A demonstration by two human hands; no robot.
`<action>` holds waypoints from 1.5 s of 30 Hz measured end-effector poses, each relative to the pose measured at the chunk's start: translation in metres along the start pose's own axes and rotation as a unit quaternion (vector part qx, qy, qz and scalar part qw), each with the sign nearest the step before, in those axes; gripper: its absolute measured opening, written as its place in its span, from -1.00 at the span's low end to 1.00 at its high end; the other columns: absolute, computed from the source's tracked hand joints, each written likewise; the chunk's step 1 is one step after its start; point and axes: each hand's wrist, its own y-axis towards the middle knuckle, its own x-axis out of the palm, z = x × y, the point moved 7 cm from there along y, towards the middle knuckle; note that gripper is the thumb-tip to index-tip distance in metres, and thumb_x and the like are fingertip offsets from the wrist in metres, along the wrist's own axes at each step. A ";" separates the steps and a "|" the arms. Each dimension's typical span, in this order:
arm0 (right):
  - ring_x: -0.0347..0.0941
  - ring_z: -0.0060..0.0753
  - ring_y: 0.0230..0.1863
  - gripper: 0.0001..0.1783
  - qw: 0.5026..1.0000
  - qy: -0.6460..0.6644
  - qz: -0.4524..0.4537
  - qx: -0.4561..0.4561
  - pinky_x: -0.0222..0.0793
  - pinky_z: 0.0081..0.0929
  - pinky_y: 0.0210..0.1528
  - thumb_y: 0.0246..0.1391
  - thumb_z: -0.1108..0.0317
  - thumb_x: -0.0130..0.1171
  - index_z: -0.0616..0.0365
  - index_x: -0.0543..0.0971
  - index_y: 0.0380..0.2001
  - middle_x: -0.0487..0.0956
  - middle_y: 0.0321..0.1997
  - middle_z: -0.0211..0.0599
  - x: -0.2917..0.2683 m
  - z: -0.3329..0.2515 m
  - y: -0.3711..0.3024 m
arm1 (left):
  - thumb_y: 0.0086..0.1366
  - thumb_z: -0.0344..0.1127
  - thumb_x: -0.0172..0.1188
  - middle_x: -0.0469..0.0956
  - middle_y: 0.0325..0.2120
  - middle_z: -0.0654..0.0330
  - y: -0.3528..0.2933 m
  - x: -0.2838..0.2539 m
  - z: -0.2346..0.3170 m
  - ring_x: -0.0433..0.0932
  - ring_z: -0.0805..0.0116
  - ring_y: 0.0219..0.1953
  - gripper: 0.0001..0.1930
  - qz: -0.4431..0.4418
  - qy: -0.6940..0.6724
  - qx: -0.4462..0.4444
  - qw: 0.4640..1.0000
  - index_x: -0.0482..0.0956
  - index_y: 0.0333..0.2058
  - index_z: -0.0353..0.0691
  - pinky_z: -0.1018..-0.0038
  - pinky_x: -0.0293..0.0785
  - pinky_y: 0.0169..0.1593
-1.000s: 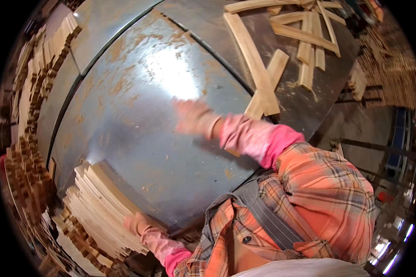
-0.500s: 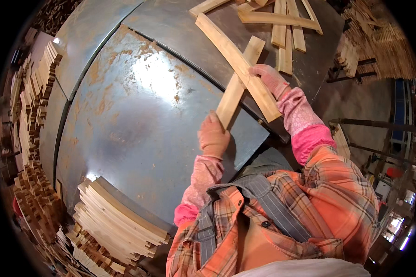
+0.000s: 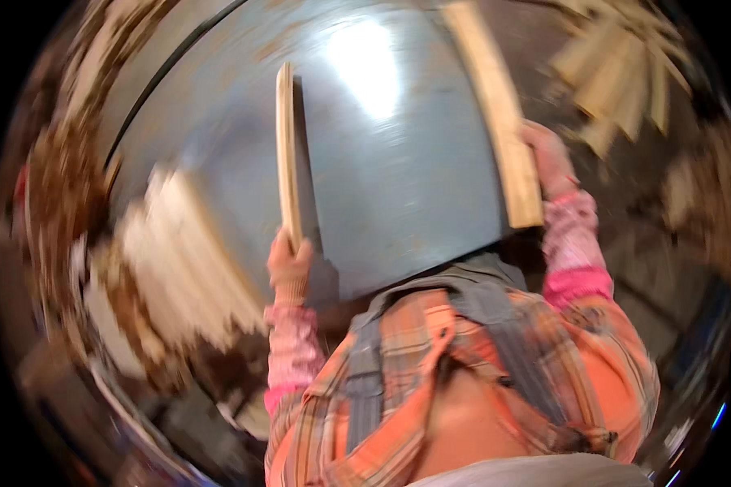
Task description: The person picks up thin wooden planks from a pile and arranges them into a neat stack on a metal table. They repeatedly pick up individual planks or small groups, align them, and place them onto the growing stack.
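My left hand (image 3: 289, 264) is closed around the near end of a narrow wooden strip (image 3: 286, 146), which stands on its edge over the metal table and points away from me. A dark shadow falls just right of it. My right hand (image 3: 551, 158) grips a wider wooden strip (image 3: 499, 114) by its right side, close to the near end. That strip slants toward the far left, by the table's right part. Both hands wear pale gloves with pink sleeves above. The two strips are well apart.
The grey metal table (image 3: 398, 195) lies before me, with a bright glare on it. A stack of pale wooden strips (image 3: 191, 252) sits at its left edge. Loose strips (image 3: 621, 77) lie in a heap at the far right. More wood (image 3: 65, 211) is piled, blurred, along the far left.
The two strips were crossed and are now separated. My left hand has swung left with its strip, turning it on edge; my right hand holds the other farther right. The view has turned left.
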 end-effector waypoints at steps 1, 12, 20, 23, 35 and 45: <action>0.56 -0.44 -0.19 -0.59 0.999 -0.042 -0.006 -0.025 0.45 -0.38 -0.05 0.24 0.23 0.08 0.38 0.67 -0.09 0.70 -0.18 -0.29 0.000 0.002 0.007 | 0.22 -0.17 0.26 0.62 -0.17 -0.09 0.009 0.008 -0.013 0.61 -0.18 -0.12 -0.57 0.010 0.048 -0.035 0.998 0.53 0.03 -0.22 0.07 0.56 -0.01; 0.31 -0.56 -0.44 -0.80 0.995 -0.049 -0.088 -0.016 0.22 -0.43 -0.40 0.18 0.37 0.04 0.26 0.54 -0.45 0.41 -0.50 -0.49 0.155 0.038 0.046 | 0.28 -0.13 0.31 0.58 0.03 -0.19 -0.021 -0.097 -0.155 0.62 -0.24 0.06 -0.61 0.157 0.158 -0.383 0.896 0.60 -0.02 -0.25 0.00 0.60 0.09; 0.55 -0.58 -0.21 -0.62 0.950 -0.100 -0.295 0.005 0.45 -0.59 -0.17 0.23 0.40 0.12 0.37 0.63 0.06 0.67 -0.15 -0.37 0.213 -0.008 -0.010 | 0.23 0.01 0.38 0.48 0.17 -0.09 -0.065 -0.095 -0.122 0.53 -0.09 0.18 -0.42 0.166 0.162 -0.436 0.870 0.56 0.11 -0.23 0.09 0.51 0.22; 0.55 -0.53 -0.16 -0.58 0.905 -0.149 -0.385 -0.106 0.49 -0.53 -0.11 0.25 0.36 0.11 0.39 0.58 0.11 0.66 -0.12 -0.37 0.239 -0.029 -0.044 | 0.20 -0.04 0.38 0.50 0.13 -0.11 -0.106 -0.087 -0.068 0.51 -0.14 0.17 -0.40 0.314 0.159 -0.342 0.871 0.53 0.14 -0.23 0.08 0.48 0.23; 0.60 0.12 0.07 -0.57 0.502 -0.370 -0.616 -0.480 0.51 -0.12 0.13 0.28 0.34 0.14 0.21 0.54 0.19 0.64 0.04 0.08 0.304 -0.008 -0.248 | 0.22 -0.25 0.22 0.75 -0.19 0.14 -0.239 -0.003 0.092 0.70 0.11 -0.02 -0.75 -0.126 0.243 -0.221 0.936 0.79 -0.17 -0.07 0.20 0.44 0.09; 0.59 -0.20 0.13 -0.55 0.629 -0.369 -0.532 -0.429 0.49 -0.30 0.21 0.35 0.40 0.15 0.31 0.49 0.26 0.65 0.12 -0.08 0.323 0.029 -0.248 | 0.35 -0.32 0.13 0.70 -0.22 0.01 -0.725 -0.056 -0.160 0.69 0.12 -0.12 -0.78 0.102 0.184 -0.636 0.742 0.68 -0.14 -0.20 0.22 0.60 -0.08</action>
